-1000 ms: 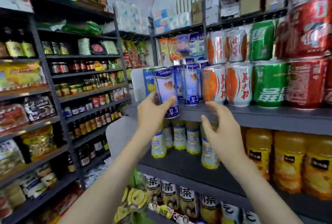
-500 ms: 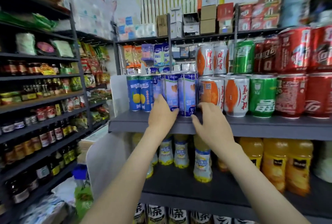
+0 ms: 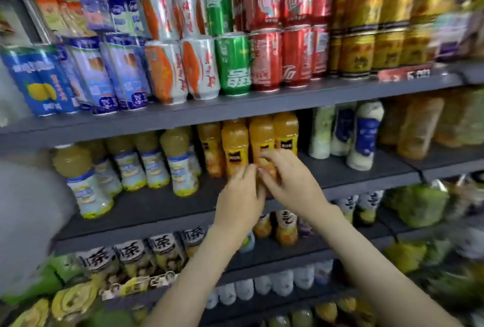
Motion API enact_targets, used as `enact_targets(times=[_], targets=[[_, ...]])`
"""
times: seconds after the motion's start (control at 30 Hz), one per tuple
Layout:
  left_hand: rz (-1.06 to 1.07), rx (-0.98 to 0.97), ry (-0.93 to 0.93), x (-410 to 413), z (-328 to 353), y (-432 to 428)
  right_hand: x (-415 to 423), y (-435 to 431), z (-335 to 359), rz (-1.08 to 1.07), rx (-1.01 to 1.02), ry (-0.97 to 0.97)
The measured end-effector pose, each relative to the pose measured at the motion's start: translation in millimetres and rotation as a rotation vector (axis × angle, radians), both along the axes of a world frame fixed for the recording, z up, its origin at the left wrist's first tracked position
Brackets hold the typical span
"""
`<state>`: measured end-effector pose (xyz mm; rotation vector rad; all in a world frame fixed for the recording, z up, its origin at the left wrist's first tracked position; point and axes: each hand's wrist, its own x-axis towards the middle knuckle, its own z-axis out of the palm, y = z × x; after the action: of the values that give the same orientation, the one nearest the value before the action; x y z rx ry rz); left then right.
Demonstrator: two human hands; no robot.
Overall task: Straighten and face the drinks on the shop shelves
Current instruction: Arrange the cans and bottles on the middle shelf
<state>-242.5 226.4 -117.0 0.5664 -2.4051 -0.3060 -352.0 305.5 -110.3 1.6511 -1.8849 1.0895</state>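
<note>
Several orange juice bottles (image 3: 235, 140) with dark labels stand in a row on the middle grey shelf (image 3: 167, 206). My right hand (image 3: 292, 185) curls its fingers and thumb round the lower part of one orange juice bottle (image 3: 262, 134). My left hand (image 3: 241, 195) reaches up beside it, its straight fingertips touching the same bottle's base. The view is blurred by motion.
The upper shelf holds blue-and-white cans (image 3: 125, 72), orange-and-white cans (image 3: 199, 67), a green can (image 3: 233, 64), red cans (image 3: 264, 59) and gold cans (image 3: 358, 49). Pale yellow bottles (image 3: 180, 161) stand left of the hands, white bottles (image 3: 364, 135) right. Tea bottles (image 3: 162, 250) fill the shelf below.
Both hands left the blue-and-white cans on the upper shelf and dropped right to the orange juice bottles one shelf down. The view swung right and downward.
</note>
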Motion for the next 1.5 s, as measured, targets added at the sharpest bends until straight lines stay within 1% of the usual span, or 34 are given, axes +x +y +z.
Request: enact_targets(times=[0.13,0.23,0.3,0.47,0.6,0.67,0.73,0.9,1.0,1.17,1.23,1.33,1.43,1.5], targets=[[-0.087,0.087,-0.144,-86.2,-31.7,81.2,-81.2,103.8,-48.0,-0.149,0.127,-0.147],[-0.112,0.075,-0.304,-161.5,-58.0,158.0,-143.0,189.1,-80.7,-0.266,0.190,-0.272],[-0.176,0.093,-0.370,-208.5,-74.1,211.1,-182.2,244.3,-101.8,-0.350,0.240,-0.337],[-0.269,0.164,-0.438,-309.0,-91.8,318.2,-274.7,365.4,-125.7,-0.568,0.288,-0.479],[-0.325,0.226,-0.441,-384.0,-88.1,363.9,-342.4,428.4,-125.7,-0.695,0.275,-0.554],[-0.332,0.239,-0.416,-425.0,-86.4,378.0,-378.0,448.7,-125.3,-0.716,0.262,-0.560],[-0.327,0.188,-0.385,-469.1,-84.0,392.5,-416.2,465.1,-123.0,-0.732,0.254,-0.559],[-0.367,0.091,-0.294,-590.6,-71.3,427.8,-528.1,501.5,-111.1,-0.765,0.154,-0.564],[-0.378,0.059,-0.231,-658.2,-62.4,447.2,-597.4,523.6,-93.2,-0.780,0.103,-0.604],[-0.371,0.023,-0.197,-752.5,-57.7,481.3,-701.4,548.8,-68.9,-0.821,0.002,-0.667],[-0.355,0.018,-0.205,-774.9,-63.5,488.5,-730.4,547.0,-68.0,-0.787,-0.050,-0.706],[-0.313,0.018,-0.209,-803.4,-71.6,491.3,-776.3,536.7,-72.2,-0.669,-0.109,-0.714],[-0.272,0.040,-0.181,-819.8,-76.3,494.2,-811.1,525.0,-80.6,-0.524,-0.138,-0.639],[-0.254,0.040,-0.094,-823.7,-77.1,498.3,-823.0,520.3,-88.5,-0.468,-0.151,-0.560]])
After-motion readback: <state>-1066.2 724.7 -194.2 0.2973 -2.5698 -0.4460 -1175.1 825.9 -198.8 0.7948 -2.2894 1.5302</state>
